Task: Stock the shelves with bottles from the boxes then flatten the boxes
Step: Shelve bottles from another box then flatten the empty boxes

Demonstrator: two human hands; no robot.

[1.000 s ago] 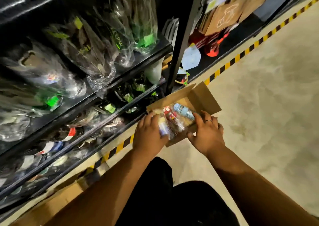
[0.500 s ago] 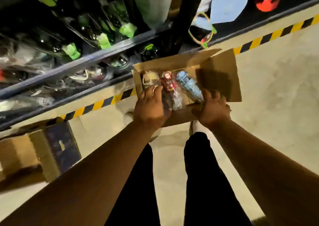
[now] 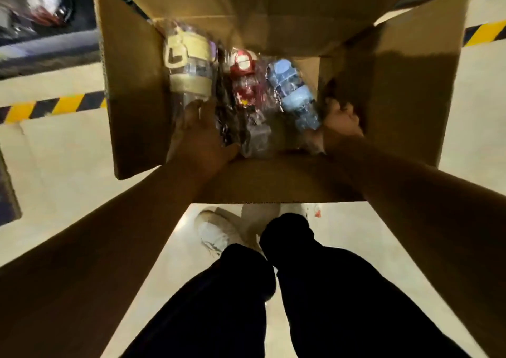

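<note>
Fingers of the left hand (image 3: 202, 136) are lying flat and loosely spread inside the cardboard box (image 3: 131, 89), pressing on the lower end of the cream bottle (image 3: 189, 64) and on the plastic wrap just beside it; they are not closing around anything. Fingers of the right hand (image 3: 342, 123) are curling at the right inner wall of the box, just beside the base of the blue bottle (image 3: 294, 92); whether they are gripping the bottle, the wall or nothing cannot be told, because blur and shadow are hiding the fingertips.

Largest item first: the box is sitting open-topped in front of the person, with its flaps folding outward on all four sides. Both forearms are reaching in over the near flap. Three wrapped bottles are lying side by side in the box, caps pointing away from the person: cream at left, the red bottle (image 3: 243, 84) in the middle between the two hands, blue at right. Below the box, dark trouser legs (image 3: 315, 289) and a white shoe (image 3: 216, 234) are showing over the pale floor (image 3: 68, 149), where yellow-and-black tape (image 3: 54, 105) is running along the shelf edge.
</note>
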